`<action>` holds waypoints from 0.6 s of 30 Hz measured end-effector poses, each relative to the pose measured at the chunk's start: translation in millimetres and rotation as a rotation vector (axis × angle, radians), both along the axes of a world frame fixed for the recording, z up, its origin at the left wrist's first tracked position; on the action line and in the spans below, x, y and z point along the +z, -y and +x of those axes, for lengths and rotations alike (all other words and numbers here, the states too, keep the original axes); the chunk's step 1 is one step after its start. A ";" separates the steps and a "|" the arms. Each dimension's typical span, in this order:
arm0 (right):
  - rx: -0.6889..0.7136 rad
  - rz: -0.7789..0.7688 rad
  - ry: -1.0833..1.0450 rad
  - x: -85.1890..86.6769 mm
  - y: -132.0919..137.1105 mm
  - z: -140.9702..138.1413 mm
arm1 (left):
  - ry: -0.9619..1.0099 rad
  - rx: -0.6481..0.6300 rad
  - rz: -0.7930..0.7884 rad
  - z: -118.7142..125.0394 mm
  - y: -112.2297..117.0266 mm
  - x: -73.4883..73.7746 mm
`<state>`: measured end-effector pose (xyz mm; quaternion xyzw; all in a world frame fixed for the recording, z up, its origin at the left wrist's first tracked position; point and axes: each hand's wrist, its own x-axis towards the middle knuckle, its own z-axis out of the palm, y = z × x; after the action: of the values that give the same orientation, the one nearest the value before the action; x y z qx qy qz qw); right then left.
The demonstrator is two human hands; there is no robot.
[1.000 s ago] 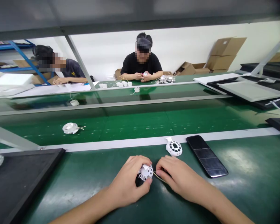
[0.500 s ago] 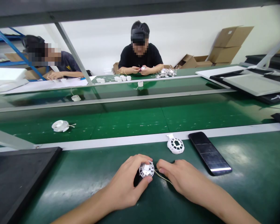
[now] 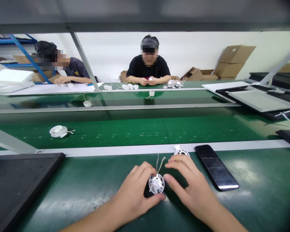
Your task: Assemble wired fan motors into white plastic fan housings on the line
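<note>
Across glossy green table (image 3: 87,180), left hand (image 3: 137,189) seen curled, white round part (image 3: 156,184) clasped between thumb and fingers. Right hand (image 3: 192,182) held loosely spread just right of part, nothing seen grasped. Black phone (image 3: 217,169) laid farther right. Beyond, white ring (image 3: 59,134) seen on green belt (image 3: 125,130); farther, two people (image 3: 147,69) seen before white wall (image 3: 195,45), boxes (image 3: 230,64) stacked.

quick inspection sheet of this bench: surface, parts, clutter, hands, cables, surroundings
Surface: green benchtop, shiny, with glare patches
Parts: round white slotted housing in left hand; white slotted cover partly hidden behind right hand
Clutter: black smartphone at right, black tray at left
Hands: left hand grips the housing; right hand open beside it
Cables: two thin pale wires from the housing's far edge
Surroundings: co-worker opposite, another at left, beyond green conveyor belt; cardboard boxes by the wall
</note>
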<state>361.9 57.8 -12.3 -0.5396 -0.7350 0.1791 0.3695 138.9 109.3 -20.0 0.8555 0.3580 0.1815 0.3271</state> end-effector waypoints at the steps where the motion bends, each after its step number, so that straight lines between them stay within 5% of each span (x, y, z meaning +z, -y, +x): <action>1: 0.000 -0.043 -0.082 -2.0 1.1 -5.8 | -0.021 0.039 0.017 3.4 1.8 -1.1; 5: 0.045 -0.244 -0.225 -9.6 3.2 -19.1 | 0.000 0.012 0.045 8.7 4.0 -2.0; 11: 0.175 -0.239 -0.202 -9.4 0.7 -8.1 | 0.048 -0.065 0.005 -0.9 0.4 0.9; 18: 0.158 -0.223 -0.218 -4.8 -3.0 -8.3 | 0.002 -0.124 -0.023 -4.2 -5.9 4.5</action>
<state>353.6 60.9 -17.1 -0.4953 -0.7061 0.3456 0.3697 134.8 115.2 -15.5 0.8721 0.3060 0.1574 0.3480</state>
